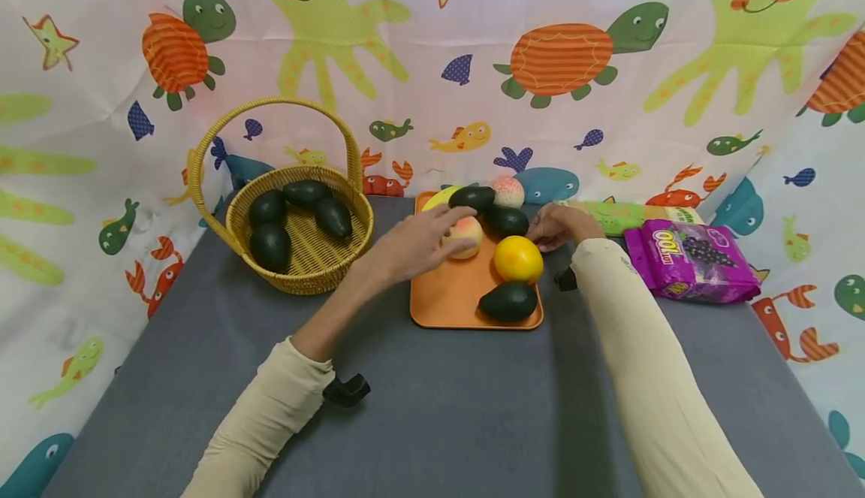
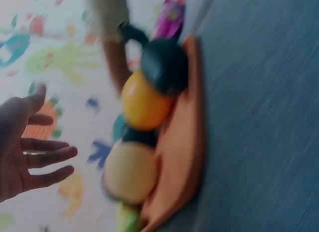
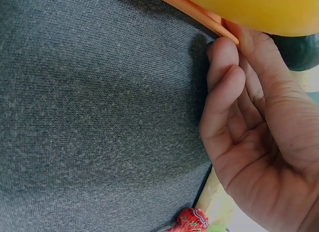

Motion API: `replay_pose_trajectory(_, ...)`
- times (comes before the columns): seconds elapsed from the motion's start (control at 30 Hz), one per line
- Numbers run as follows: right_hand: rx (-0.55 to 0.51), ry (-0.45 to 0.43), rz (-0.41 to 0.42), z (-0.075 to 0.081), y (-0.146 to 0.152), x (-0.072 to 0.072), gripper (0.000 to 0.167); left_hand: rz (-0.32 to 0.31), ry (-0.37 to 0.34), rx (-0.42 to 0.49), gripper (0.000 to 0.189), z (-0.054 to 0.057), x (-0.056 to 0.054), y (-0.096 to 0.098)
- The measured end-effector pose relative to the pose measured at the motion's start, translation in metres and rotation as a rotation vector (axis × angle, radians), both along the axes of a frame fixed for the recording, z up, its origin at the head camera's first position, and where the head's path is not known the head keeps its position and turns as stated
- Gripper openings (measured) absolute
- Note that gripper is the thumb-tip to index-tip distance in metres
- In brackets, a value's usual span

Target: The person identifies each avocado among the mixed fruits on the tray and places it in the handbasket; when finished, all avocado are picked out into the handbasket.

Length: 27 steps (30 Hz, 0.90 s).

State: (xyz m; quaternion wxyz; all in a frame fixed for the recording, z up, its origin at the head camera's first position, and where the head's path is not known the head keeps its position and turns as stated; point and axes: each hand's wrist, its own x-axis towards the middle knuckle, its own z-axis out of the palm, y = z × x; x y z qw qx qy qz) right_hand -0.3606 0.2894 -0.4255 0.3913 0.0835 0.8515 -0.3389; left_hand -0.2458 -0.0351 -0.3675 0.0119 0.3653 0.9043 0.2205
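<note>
My left hand (image 1: 414, 249) hovers over the left part of an orange tray (image 1: 442, 299), its fingers spread and holding nothing. In the left wrist view those fingers (image 2: 50, 157) stand apart from the fruit. My right hand (image 1: 562, 225) pinches the tray's right rim (image 3: 214, 25) between thumb and fingers. On the tray lie an orange (image 1: 518, 260), a peach (image 1: 466, 239) partly behind the left fingers, a front avocado (image 1: 508, 302) and two more avocados (image 1: 507, 221) towards the back. A second peach (image 1: 508, 191) and a partly hidden yellow fruit (image 1: 439, 198) sit at the far end.
A yellow wicker basket (image 1: 317, 282) with a tall handle stands left of the tray, holding several avocados (image 1: 270, 247). To the right lie a purple pack (image 1: 699, 261) with grapes printed on it and a green package (image 1: 611, 218). A patterned cloth hangs behind the grey table (image 1: 439, 415).
</note>
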Motion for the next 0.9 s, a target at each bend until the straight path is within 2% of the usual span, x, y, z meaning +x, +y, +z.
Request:
replay_pose_trajectory(0.07, 0.002, 0.0, -0.007, -0.001, 0.0, 0.001, 0.019, -0.099, -0.03, -0.006, 0.061, -0.009, 0.007, 0.015)
replay_pose_trajectory(0.13, 0.003, 0.006, -0.007, -0.002, -0.001, 0.002, 0.021, -0.174, -0.026, -0.03, 0.06, -0.017, 0.013, 0.029)
replay_pose_trajectory(0.2, 0.002, 0.016, -0.001, -0.001, -0.002, 0.004, 0.021, -0.22, -0.004, -0.076, 0.061, -0.026, 0.018, 0.041)
replay_pose_trajectory(0.3, -0.007, 0.031, 0.007, 0.0, -0.004, 0.006, 0.019, -0.25, 0.03, -0.156, 0.062, -0.036, 0.026, 0.055)
replay_pose_trajectory(0.43, -0.005, 0.034, 0.01, -0.001, -0.004, 0.007, 0.017, -0.26, 0.025, -0.239, 0.066, -0.044, 0.033, 0.071)
replay_pose_trajectory(0.57, 0.0, 0.036, 0.029, -0.003, -0.004, 0.005, 0.019, -0.235, -0.007, -0.302, 0.071, -0.05, 0.04, 0.08)
replay_pose_trajectory(0.77, 0.0, 0.051, 0.029, -0.005, -0.002, 0.004, 0.018, -0.239, 0.041, -0.315, 0.069, -0.052, 0.046, 0.085)
replay_pose_trajectory(0.9, -0.003, 0.055, 0.026, -0.004, -0.001, 0.006, 0.016, -0.213, 0.037, -0.301, 0.069, -0.049, 0.047, 0.084)
